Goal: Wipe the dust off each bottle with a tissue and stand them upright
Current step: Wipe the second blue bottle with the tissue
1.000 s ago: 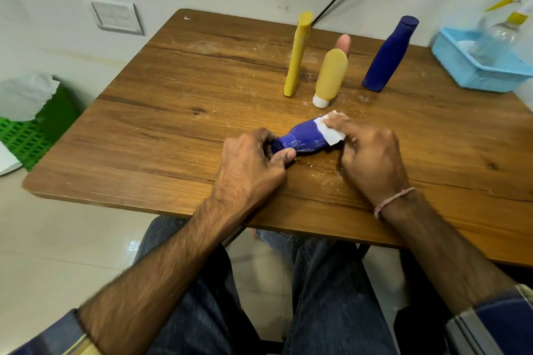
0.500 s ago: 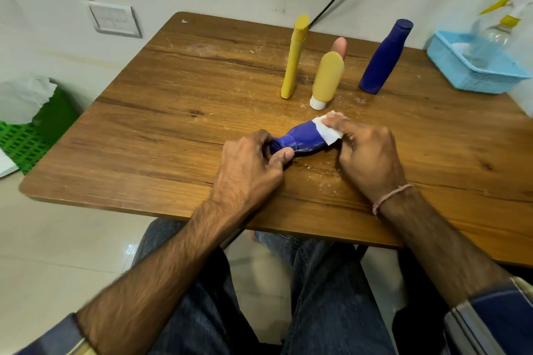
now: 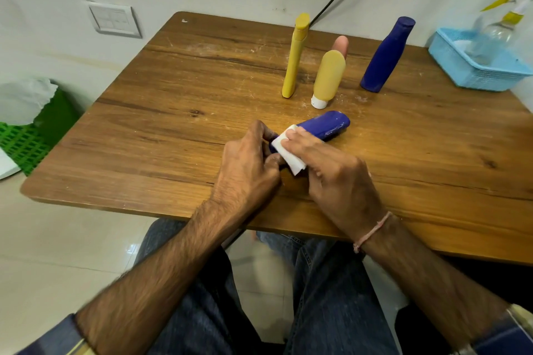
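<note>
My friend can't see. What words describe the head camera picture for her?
A dark blue plastic bottle lies on a brown wooden table; the left hand grips its near end while the right hand holds a white tissue on it. Behind stand a tall yellow bottle, a yellow tube and another blue bottle.

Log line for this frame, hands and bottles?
left hand: grips near end of lying dark blue plastic bottle | right hand: holds white tissue against it | upright behind: tall yellow bottle, yellow tube, curved blue bottle
</note>
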Action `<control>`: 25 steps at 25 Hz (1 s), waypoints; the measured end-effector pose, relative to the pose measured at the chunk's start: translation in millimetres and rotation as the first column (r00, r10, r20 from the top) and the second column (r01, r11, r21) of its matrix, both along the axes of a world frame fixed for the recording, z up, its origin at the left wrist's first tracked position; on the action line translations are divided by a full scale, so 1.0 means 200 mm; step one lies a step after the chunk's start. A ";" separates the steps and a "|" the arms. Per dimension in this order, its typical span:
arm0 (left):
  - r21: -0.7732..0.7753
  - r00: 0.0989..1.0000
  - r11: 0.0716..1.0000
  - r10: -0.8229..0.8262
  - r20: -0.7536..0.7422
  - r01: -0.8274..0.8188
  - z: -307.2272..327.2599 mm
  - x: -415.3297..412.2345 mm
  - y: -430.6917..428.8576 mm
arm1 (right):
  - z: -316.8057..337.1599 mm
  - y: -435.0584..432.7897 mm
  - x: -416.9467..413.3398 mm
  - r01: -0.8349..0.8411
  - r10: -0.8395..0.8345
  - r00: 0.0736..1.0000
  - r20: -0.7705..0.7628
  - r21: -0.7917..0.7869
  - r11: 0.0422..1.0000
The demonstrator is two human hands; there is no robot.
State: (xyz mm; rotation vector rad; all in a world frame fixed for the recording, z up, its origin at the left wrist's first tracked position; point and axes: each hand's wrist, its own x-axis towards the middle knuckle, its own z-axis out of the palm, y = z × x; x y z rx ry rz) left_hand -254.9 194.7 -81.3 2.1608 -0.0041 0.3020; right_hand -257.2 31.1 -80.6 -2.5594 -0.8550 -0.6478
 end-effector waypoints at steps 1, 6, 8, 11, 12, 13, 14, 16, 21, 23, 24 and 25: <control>0.003 1.000 1.000 0.006 -0.012 -0.006 0.00 0.00 0.00 | 0.01 -0.05 0.04 0.044 -0.044 0.999 0.000 0.006 0.999; 0.040 0.999 0.998 0.038 -0.015 -0.038 0.00 0.01 0.00 | 0.04 -0.05 0.08 0.263 -0.262 0.965 -0.025 0.093 0.960; 0.061 0.999 0.997 0.039 0.008 -0.040 0.00 0.00 0.00 | 0.00 0.03 0.02 0.129 -0.131 0.991 0.032 0.057 0.990; 0.046 0.999 0.998 0.039 0.018 -0.040 -0.01 0.01 0.00 | 0.00 -0.02 0.03 0.045 -0.046 0.998 0.049 0.025 0.999; 0.052 0.999 0.998 0.044 0.006 -0.045 -0.01 0.01 -0.01 | 0.02 -0.06 0.07 0.087 -0.088 0.995 0.043 0.041 0.995; 0.067 0.999 0.997 0.050 0.000 -0.049 -0.01 0.01 -0.01 | 0.03 -0.10 0.10 0.145 -0.148 0.989 0.026 0.071 0.987; 0.082 0.999 0.995 0.053 0.002 -0.053 -0.01 0.02 -0.01 | 0.04 -0.13 0.12 0.204 -0.205 0.979 0.003 0.104 0.973; 0.094 0.998 0.994 0.055 0.019 -0.056 -0.02 0.02 0.00 | 0.05 -0.09 0.12 0.248 -0.250 0.968 -0.003 0.127 0.960; 0.107 0.998 0.994 0.019 0.054 -0.025 -0.02 0.02 0.00 | 0.02 -0.02 0.06 0.001 0.001 0.997 0.071 -0.033 0.999; 0.103 1.000 0.995 0.006 0.021 -0.008 -0.02 0.02 0.00 | 0.06 -0.09 0.12 0.066 -0.066 0.997 0.040 0.004 0.998; 0.098 1.000 0.995 0.004 0.007 -0.004 -0.02 0.03 -0.01 | 0.07 -0.12 0.14 0.125 -0.126 0.992 0.024 0.047 0.991; 0.092 1.000 0.996 0.005 0.002 -0.005 -0.03 0.03 -0.01 | 0.08 -0.13 0.15 0.169 -0.170 0.985 0.013 0.077 0.983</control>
